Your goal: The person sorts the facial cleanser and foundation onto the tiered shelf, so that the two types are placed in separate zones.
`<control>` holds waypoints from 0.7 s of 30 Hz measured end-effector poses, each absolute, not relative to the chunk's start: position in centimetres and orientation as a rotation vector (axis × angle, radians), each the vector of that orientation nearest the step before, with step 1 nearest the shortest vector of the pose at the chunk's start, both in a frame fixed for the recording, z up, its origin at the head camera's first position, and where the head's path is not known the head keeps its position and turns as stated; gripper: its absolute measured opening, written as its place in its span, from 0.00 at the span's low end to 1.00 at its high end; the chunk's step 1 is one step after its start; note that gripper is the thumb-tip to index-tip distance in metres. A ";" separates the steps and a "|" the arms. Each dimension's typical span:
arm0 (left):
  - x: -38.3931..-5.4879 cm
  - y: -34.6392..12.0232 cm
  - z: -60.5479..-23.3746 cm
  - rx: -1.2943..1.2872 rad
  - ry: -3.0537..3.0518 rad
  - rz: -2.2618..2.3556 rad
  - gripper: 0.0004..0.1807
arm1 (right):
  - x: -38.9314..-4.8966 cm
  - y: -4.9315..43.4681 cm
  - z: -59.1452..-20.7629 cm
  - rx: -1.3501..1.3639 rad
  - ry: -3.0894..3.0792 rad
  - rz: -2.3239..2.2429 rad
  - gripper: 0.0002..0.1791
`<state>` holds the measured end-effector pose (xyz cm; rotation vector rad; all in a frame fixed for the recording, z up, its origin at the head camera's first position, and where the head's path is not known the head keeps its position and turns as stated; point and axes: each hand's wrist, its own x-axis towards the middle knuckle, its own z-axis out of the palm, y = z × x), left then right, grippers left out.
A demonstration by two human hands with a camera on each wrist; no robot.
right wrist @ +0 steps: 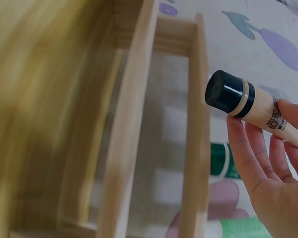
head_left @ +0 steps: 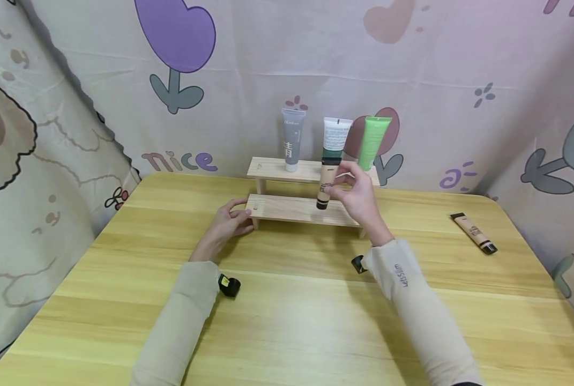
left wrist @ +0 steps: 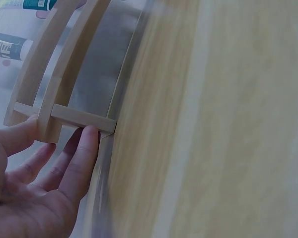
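My right hand (head_left: 356,194) pinches a beige tube with black ends (head_left: 327,185) between thumb and fingers, holding it upright over the lower tier of a two-tier wooden stand (head_left: 287,208). In the right wrist view the tube's black cap (right wrist: 223,91) points toward the wooden slats. At the stand's left end, my left hand (head_left: 226,222) grips the lower tier, the thumb at the board and fingertips by the leg (left wrist: 84,119). On the upper tier stand a grey tube (head_left: 293,136), a white and green tube (head_left: 337,134) partly hidden behind the beige one, and a bright green tube (head_left: 373,142).
Another beige tube with black ends (head_left: 474,233) lies on the wooden table (head_left: 287,321) to the right. A printed cloth (head_left: 277,48) hangs behind the stand. Black wrist devices (head_left: 229,286) sit at both sleeves.
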<state>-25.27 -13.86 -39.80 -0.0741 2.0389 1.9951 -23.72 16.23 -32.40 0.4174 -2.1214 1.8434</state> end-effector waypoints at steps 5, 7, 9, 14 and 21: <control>-25.1 -14.2 -39.7 -0.074 2.042 2.003 0.28 | -24.0 14.3 -33.1 0.433 -2.120 1.818 0.24; -25.1 -14.2 -39.8 -0.069 2.043 2.004 0.27 | -24.1 13.6 -33.3 0.426 -2.124 1.816 0.24; -25.1 -14.3 -39.8 -0.066 2.045 2.002 0.27 | -24.3 12.7 -33.5 0.418 -2.135 1.798 0.24; -25.1 -14.4 -39.9 -0.086 2.049 1.996 0.28 | -24.8 10.7 -34.3 0.446 -2.172 1.737 0.24; -25.2 -14.0 -39.8 -0.091 2.052 2.001 0.28 | -25.3 9.0 -35.4 0.511 -2.131 1.665 0.23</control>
